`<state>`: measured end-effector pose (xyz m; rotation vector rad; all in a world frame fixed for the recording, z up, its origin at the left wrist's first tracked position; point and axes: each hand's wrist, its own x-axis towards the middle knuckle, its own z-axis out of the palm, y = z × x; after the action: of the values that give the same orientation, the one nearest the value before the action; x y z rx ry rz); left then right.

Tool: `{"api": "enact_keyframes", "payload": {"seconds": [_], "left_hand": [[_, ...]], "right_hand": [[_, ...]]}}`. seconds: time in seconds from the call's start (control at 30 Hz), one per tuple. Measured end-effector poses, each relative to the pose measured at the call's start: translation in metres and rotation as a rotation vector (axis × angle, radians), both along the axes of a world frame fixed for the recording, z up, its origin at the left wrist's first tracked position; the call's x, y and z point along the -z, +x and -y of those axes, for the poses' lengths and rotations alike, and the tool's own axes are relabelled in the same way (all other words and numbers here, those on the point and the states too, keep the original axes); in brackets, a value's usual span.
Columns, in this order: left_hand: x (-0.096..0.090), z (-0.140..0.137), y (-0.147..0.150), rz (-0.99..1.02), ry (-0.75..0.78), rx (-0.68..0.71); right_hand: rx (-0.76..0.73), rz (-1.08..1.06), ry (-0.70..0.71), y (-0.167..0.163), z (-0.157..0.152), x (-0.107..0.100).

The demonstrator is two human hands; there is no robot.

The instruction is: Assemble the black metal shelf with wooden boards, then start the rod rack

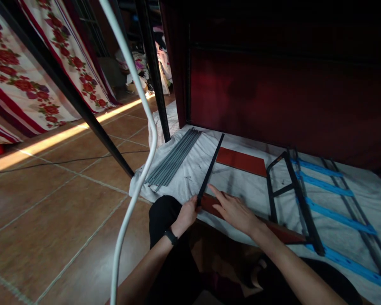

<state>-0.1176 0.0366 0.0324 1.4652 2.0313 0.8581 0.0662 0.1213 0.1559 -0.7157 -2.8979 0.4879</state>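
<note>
My left hand (187, 215), with a dark band on its wrist, is closed around the near end of a slim black bar (212, 166). The bar points away from me over a pale cloth. My right hand (236, 212) is open, its index finger stretched toward the bar and its thumb apart; whether the fingertip touches the bar I cannot tell. Beneath that hand lies a long reddish-brown board (281, 231), partly covered by my arm. A shorter reddish board (241, 161) rests farther back on the cloth, beyond my right hand.
Grey rods (176, 159) lie bundled on the cloth (206, 146) at left. At right are a black metal frame (284, 190) and blue slats (333, 190) with dark bars. A white cable (150, 127) hangs in front. Black posts (155, 72) and a dark red panel (273, 97) stand behind.
</note>
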Motion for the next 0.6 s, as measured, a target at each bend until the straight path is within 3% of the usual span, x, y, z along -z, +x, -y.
{"api": "enact_keyframes", "payload": {"seconds": [0.23,0.6], "left_hand": [[0.002,0.001,0.001,-0.039,-0.008,0.038],[0.001,0.013,-0.005,0.089,0.068,0.123]], "right_hand": [[-0.072,0.051,0.034,-0.029,-0.003,0.005],[-0.158,0.051,-0.115,-0.023,0.003,-0.005]]}}
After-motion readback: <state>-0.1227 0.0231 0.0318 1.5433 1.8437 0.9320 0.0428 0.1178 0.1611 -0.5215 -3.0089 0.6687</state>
